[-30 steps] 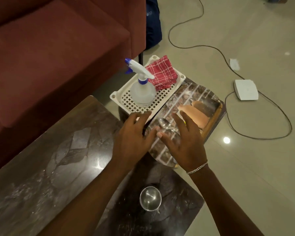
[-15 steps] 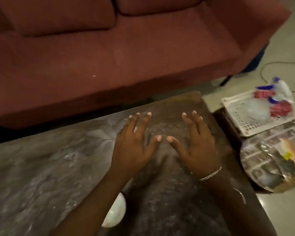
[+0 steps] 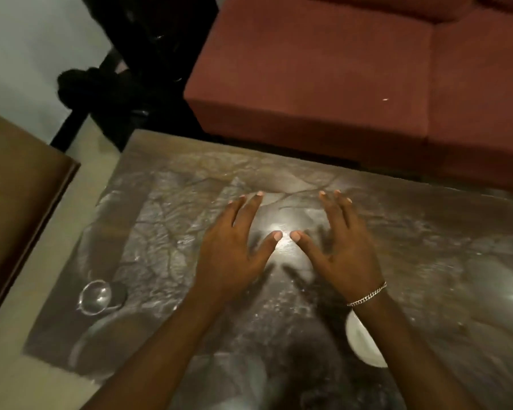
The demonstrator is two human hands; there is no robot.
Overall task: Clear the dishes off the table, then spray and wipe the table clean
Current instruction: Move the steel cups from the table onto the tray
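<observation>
Steel bowl (image 3: 97, 297) stands left on the table (image 3: 175, 202), white dish (image 3: 365, 344) beneath the right wrist, so left hand (image 3: 231, 253) and right hand (image 3: 344, 250), both spread and empty, should each lift the nearer.

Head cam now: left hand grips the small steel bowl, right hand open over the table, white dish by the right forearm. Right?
One error: the left hand grips nothing. In the head view it is open, fingers spread over the table, like the right hand; the small steel bowl stands apart from it near the table's left edge. The white dish is by the right forearm.
</observation>
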